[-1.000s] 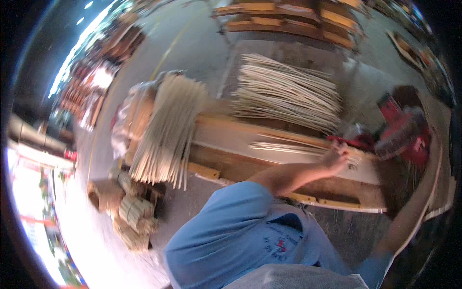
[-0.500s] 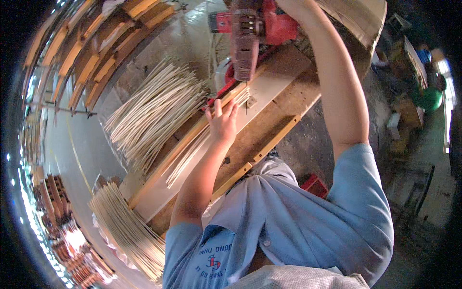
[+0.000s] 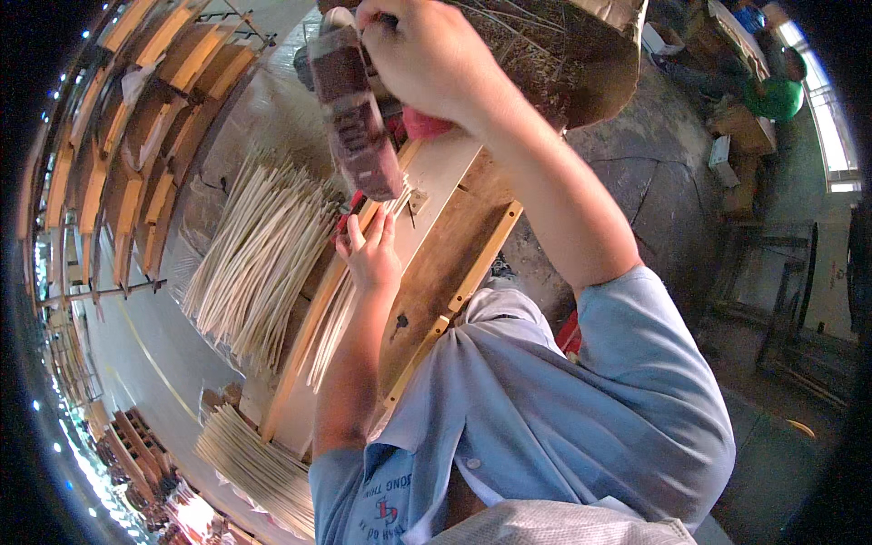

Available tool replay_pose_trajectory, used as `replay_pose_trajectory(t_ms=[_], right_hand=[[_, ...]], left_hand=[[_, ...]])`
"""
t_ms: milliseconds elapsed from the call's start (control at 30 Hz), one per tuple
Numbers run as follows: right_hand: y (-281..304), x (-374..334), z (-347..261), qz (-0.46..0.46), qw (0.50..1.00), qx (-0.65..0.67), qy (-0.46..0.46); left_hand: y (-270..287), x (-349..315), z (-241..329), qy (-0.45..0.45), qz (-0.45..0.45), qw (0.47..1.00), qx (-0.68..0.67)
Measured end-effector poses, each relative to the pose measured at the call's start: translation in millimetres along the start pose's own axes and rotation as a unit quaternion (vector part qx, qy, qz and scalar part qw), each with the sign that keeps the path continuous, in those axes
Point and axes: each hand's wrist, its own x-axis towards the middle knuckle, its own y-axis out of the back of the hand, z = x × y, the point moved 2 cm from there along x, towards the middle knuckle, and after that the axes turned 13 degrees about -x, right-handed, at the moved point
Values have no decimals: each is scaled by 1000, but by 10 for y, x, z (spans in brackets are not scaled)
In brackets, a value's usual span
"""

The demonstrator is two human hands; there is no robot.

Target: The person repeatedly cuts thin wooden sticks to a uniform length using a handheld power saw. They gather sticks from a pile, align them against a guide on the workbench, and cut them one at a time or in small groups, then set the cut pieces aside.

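My right hand is closed at the top of a red and dark chop saw, its fingers curled round what looks like the handle. The saw head is tilted above a long wooden fence, and its blade cannot be made out. My left hand presses a small bundle of thin pale sticks against that fence, just in front of the saw head. The stick ends show beyond my fingertips, near a small metal plate on the white board.
A big heap of pale sticks lies left of the fence, with another bundle at lower left. Yellow strips with holes edge the bench near me. A large box of offcuts stands beyond. A person in green is at far right.
The whole view has shifted, so the bench and both hands appear farther left. My right hand and the saw head have come lower in the picture. My left hand stays at the sticks.
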Motion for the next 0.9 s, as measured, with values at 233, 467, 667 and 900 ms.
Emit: replay_pose_trajectory(t_ms=[233,467,667,900], right_hand=[[-57,-377,29,16,1000,11,-12],[-122,-639,56,33,999,41,6],[-89,-768,54,32,996,85,20],[-101,-930,62,8,997,72,6]], left_hand=[[40,32,55,-4,5,1000,4],[47,36,41,-17,24,1000,5],[7,30,57,12,12,1000,10],[-17,14,27,38,-39,998,-13]])
